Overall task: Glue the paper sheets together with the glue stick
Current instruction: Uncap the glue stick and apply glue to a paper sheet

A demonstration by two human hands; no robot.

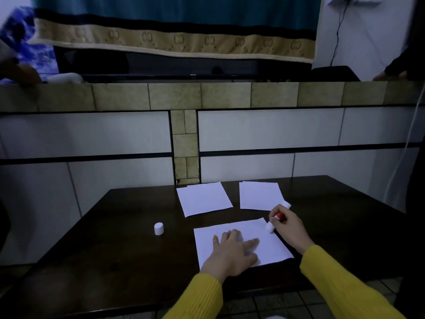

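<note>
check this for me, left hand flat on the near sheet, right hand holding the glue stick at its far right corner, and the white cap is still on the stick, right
Not quite: in the head view the white cap stands alone on the table, left of the near sheet. The left hand and right hand with glue stick are as you say.

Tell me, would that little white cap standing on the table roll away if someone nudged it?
Probably not at first: the white cap stands upright on its flat end on the dark table, so it would likely slide. It looks small and light, so it might tip; on its round side it could roll.
</note>
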